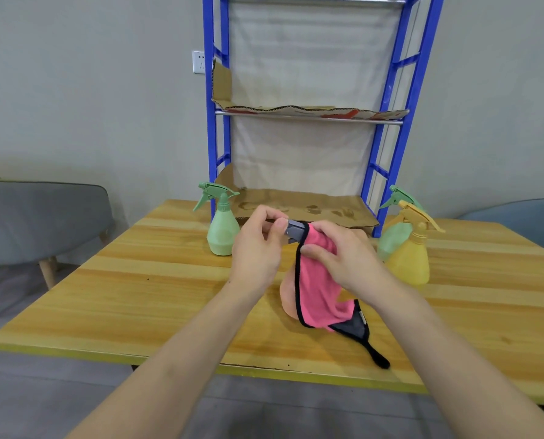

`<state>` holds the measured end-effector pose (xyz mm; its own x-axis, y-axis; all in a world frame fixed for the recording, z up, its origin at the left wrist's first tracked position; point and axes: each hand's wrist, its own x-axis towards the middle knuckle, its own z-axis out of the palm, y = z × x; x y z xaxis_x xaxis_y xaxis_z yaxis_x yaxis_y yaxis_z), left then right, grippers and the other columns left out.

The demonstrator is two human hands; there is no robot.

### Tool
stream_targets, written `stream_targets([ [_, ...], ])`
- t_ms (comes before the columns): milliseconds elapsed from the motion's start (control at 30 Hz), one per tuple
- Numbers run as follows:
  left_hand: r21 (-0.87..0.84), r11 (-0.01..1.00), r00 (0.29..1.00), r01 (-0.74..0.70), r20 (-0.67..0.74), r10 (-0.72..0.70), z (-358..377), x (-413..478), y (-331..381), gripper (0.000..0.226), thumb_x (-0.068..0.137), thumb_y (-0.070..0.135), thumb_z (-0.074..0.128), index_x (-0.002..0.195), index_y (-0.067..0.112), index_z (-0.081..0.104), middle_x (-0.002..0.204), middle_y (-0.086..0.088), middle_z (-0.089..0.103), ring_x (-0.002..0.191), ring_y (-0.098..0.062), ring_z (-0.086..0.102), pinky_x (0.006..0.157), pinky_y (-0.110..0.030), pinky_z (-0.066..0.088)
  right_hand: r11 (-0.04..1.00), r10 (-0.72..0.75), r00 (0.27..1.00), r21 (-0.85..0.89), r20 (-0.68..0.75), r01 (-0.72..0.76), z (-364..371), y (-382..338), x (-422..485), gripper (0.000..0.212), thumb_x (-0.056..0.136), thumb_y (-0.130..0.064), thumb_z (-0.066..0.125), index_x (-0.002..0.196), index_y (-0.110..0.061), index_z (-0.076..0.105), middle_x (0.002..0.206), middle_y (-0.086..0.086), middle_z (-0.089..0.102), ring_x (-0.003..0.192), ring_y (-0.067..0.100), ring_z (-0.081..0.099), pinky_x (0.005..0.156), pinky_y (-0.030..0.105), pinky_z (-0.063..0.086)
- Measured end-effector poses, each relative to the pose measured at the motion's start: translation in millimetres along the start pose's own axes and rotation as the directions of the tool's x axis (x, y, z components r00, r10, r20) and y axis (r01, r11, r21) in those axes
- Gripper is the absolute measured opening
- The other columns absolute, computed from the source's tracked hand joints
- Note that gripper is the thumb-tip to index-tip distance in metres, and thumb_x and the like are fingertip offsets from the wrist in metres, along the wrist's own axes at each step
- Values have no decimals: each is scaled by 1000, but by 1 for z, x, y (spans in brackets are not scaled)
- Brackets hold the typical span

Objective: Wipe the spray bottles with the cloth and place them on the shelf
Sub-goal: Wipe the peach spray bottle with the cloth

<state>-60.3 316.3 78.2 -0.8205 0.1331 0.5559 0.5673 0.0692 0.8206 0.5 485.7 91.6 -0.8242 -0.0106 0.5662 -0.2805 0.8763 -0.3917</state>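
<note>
A peach spray bottle (289,301) stands mid-table, mostly covered by a pink cloth (319,293) with black trim and a grey underside. My right hand (343,256) grips the cloth around the bottle's top. The thumb and fingers of my left hand (258,245) pinch the cloth's grey corner near the bottle's head, which is hidden. A green spray bottle (222,231) stands to the left. On the right, a yellow bottle (411,259) stands in front of another green one (394,231). The blue-framed shelf (220,137) rises behind.
The wooden table (131,280) has a yellow edge. Brown cardboard (302,207) lines the shelf's lowest level and another sheet (296,109) lies on the level above. A grey chair (36,217) is at the left and a blue seat (517,217) at the right.
</note>
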Motion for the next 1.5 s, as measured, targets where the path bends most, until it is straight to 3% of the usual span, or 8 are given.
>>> stream_targets([
  [233,-44,998,999,38,38,-36,1,6,1,9,104,19,58,99,20,65,84,7,67,81,-8,63,83,-31,56,999,-50,997,16,65,49,-9,15,-5,30,102,-18,63,130,-29,67,101,-17,73,91,5,64,77,16,44],
  [333,-53,998,999,42,17,-42,2,2,3,8,105,18,57,103,16,65,85,5,67,76,-1,61,81,-30,55,998,-39,997,46,-61,42,1,14,-11,9,101,-22,64,102,-29,70,77,-15,65,75,8,59,65,16,38],
  [533,-37,998,999,43,25,-42,4,2,4,8,105,19,56,104,17,65,85,5,66,74,2,57,74,-19,49,989,73,977,142,-202,-44,13,7,-15,39,101,-23,63,66,-23,47,57,-5,47,58,16,45,56,24,33],
  [667,-9,998,998,54,25,-54,2,5,6,9,105,18,57,103,17,66,83,6,63,72,5,55,70,-13,44,990,72,980,133,-187,-47,12,3,-15,39,104,-26,59,67,-28,47,57,-10,48,59,11,46,58,24,36],
  [900,-77,991,994,110,-14,-111,1,3,11,12,101,19,65,99,30,69,94,0,74,95,-19,71,93,-48,60,912,197,972,386,-126,-135,-5,14,-36,34,108,-17,52,75,-9,46,69,-4,44,68,12,41,66,31,35],
  [1100,-36,991,984,128,-122,-132,10,-9,16,12,99,26,69,109,23,62,92,5,69,78,4,64,79,-29,53,867,295,935,467,-197,-175,-10,17,-39,33,103,-18,61,73,-6,51,75,12,51,75,24,48,71,37,38],
  [1267,4,982,979,190,-81,-189,18,-10,21,38,86,49,73,116,31,61,104,9,70,98,-11,68,92,-41,55,872,233,963,467,-137,-144,-9,-2,-32,36,103,-16,61,69,-13,49,70,-1,48,72,13,45,70,34,38],
  [1500,-158,942,952,296,133,-277,19,-5,24,25,93,17,76,117,17,70,115,6,72,109,-3,65,81,-11,47,865,228,971,473,-69,-170,-10,-16,-44,23,102,-13,59,81,-12,67,94,5,63,93,12,58,83,20,43],
])
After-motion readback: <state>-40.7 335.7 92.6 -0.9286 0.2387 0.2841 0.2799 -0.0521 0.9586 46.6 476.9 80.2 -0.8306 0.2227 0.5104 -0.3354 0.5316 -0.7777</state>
